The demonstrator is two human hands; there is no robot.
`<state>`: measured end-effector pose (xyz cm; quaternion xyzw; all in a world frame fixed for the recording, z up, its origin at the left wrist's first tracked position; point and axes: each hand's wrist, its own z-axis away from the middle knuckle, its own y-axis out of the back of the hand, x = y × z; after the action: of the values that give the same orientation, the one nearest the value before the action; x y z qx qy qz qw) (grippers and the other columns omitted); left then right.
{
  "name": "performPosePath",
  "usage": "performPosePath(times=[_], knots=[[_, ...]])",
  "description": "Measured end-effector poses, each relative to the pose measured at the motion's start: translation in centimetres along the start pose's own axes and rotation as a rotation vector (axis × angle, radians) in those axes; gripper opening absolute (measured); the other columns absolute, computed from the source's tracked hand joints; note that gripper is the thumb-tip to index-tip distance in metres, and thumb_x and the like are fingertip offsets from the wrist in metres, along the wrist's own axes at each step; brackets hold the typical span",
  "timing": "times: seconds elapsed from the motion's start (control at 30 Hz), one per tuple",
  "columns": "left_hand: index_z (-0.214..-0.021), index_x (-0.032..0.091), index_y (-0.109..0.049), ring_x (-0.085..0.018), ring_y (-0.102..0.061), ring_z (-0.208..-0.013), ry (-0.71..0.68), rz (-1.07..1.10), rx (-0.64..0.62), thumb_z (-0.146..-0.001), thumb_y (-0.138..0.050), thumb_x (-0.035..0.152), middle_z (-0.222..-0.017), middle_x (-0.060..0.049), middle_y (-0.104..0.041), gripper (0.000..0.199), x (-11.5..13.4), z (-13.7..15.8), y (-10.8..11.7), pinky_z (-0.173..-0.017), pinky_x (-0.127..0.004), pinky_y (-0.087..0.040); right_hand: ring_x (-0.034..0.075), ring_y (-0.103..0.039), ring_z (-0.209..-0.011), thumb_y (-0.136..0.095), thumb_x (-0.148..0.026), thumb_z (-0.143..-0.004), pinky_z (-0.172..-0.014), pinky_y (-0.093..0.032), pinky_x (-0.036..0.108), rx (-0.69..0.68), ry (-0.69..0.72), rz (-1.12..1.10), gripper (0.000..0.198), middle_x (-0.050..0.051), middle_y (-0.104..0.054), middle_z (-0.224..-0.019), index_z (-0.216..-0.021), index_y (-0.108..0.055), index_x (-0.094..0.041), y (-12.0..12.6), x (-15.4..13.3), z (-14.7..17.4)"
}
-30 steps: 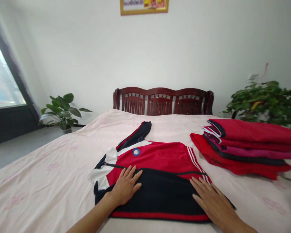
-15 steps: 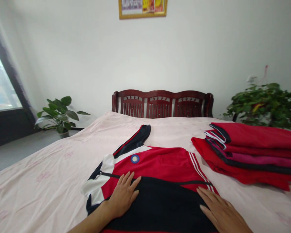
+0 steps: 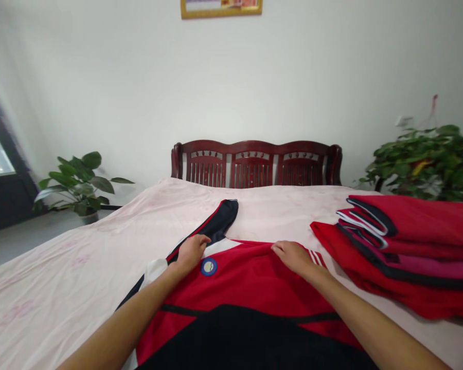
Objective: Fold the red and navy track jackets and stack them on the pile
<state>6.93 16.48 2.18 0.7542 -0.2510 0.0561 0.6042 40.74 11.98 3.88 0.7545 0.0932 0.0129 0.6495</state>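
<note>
A red, white and navy zip jacket (image 3: 247, 277) lies on its side in front of me, with a round blue-rimmed badge (image 3: 209, 266) on its chest. One navy sleeve (image 3: 220, 218) with a red stripe stretches away from me. My left hand (image 3: 192, 252) is closed on the jacket's far edge at the white shoulder, where that sleeve begins. On the far red edge, near the white-striped hem (image 3: 317, 258), my right hand (image 3: 292, 255) pinches the fabric. A navy part of the jacket lies over its near side.
A stack of folded red, magenta and dark clothes (image 3: 420, 246) sits on the right of the pink bedsheet (image 3: 81, 272). Beyond the bed stands a dark red wooden bench back (image 3: 254, 159). Potted plants (image 3: 79, 180) flank the bed on the floor at left and at right.
Both hands have moved forward from lying flat on the jacket's near half to its far edge, and their fingers have closed on the fabric. The view has shifted slightly.
</note>
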Motion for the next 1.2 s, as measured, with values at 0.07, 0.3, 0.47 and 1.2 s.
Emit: performPosePath(times=[0.07, 0.3, 0.47, 1.2], knots=[[-0.118, 0.022, -0.071, -0.021, -0.062, -0.118, -0.097, -0.009, -0.053, -0.094, -0.043, 0.019, -0.125, -0.005, -0.071, 0.037, 0.4, -1.5, -1.1, -0.105, -0.032, -0.044, 0.018, -0.065, -0.095, -0.032, -0.029, -0.101, -0.08, -0.042, 0.027, -0.002, 0.037, 0.007, 0.04, 0.008, -0.072, -0.102, -0.096, -0.071, -0.019, -1.2, -0.6, -1.7], [-0.132, 0.03, -0.061, -0.023, -0.043, -0.141, -0.262, -0.099, -0.248, -0.097, -0.048, 0.036, -0.146, -0.002, -0.057, 0.038, -0.2, -5.1, -6.2, -0.12, -0.041, -0.027, 0.023, -0.059, -0.106, -0.037, -0.033, -0.101, -0.093, -0.042, 0.033, 0.021, 0.144, 0.111, 0.037, 0.012, -0.065, -0.112, -0.118, -0.067, -0.019, -5.0, 0.4, -2.6], [-0.136, 0.024, -0.056, -0.03, -0.03, -0.148, -0.047, -0.212, -0.219, -0.098, -0.041, 0.039, -0.153, -0.011, -0.047, 0.043, -2.9, -7.7, -7.0, -0.119, -0.053, -0.019, 0.027, -0.058, -0.108, -0.034, -0.037, -0.101, -0.088, -0.043, 0.037, 0.052, 0.009, 0.165, 0.043, 0.013, -0.061, -0.12, -0.131, -0.061, -0.022, -6.1, 3.3, -1.9], [-0.109, 0.015, -0.066, -0.028, -0.074, -0.09, 0.427, 0.568, -0.251, -0.068, -0.072, 0.048, -0.104, -0.012, -0.077, 0.054, -4.9, -6.1, 1.4, -0.073, -0.034, -0.059, 0.019, -0.06, -0.101, -0.05, -0.021, -0.09, -0.081, -0.042, 0.028, 0.025, -0.089, -0.034, 0.022, 0.007, -0.066, -0.11, -0.105, -0.066, -0.022, -3.1, 1.3, -7.5]])
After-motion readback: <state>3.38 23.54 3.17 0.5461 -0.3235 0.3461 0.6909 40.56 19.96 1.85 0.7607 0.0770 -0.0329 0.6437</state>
